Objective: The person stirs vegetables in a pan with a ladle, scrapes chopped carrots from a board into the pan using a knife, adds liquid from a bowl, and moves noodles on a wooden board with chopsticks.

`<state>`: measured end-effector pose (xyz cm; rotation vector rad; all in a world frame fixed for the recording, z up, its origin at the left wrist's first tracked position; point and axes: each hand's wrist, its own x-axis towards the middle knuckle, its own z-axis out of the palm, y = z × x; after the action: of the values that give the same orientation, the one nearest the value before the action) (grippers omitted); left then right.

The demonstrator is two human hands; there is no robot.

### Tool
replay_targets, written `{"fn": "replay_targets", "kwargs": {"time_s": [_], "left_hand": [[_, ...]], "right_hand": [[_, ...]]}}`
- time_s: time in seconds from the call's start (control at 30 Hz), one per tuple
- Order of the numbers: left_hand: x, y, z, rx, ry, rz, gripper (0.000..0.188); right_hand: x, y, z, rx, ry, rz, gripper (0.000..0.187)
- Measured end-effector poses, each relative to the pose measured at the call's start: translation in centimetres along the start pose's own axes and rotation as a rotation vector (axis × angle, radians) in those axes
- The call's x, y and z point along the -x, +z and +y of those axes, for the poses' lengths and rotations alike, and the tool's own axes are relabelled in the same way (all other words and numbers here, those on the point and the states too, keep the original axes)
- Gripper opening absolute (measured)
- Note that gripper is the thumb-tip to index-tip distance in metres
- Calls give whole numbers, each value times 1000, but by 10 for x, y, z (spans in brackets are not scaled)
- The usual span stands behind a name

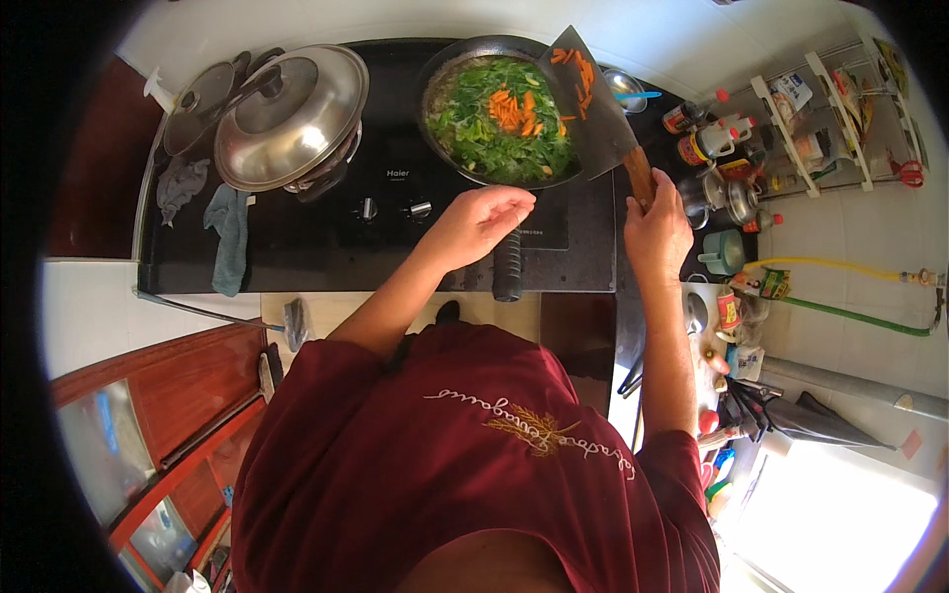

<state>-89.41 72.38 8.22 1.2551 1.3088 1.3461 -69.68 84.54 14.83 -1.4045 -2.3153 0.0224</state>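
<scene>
One cleaver [605, 136], one open wok [490, 46], two knobs [420, 210]

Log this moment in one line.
wok: greens, carrot strips on top | right hand: holds cleaver, more strips on blade | left hand: near wok, grip unclear

A maroon shirt [395, 474] with short, loose sleeves [682, 479]; across its front, white cursive lettering [598, 451] with a golden wheat-like sprig [540, 429] (both look embroidered); below, a dark shoe [448, 312], only partly showing
</scene>
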Motion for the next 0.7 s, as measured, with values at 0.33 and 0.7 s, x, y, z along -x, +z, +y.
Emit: {"fn": "replay_targets", "kwargs": {"time_s": [0.33, 0.7], "left_hand": [[-94, 8, 20, -862, 580, 192, 47], [-184, -16, -37, -1068, 598, 344, 44]], "right_hand": [[4, -3, 3, -288, 188, -137, 46], [29, -29, -1, -569, 284, -153, 47]]}}
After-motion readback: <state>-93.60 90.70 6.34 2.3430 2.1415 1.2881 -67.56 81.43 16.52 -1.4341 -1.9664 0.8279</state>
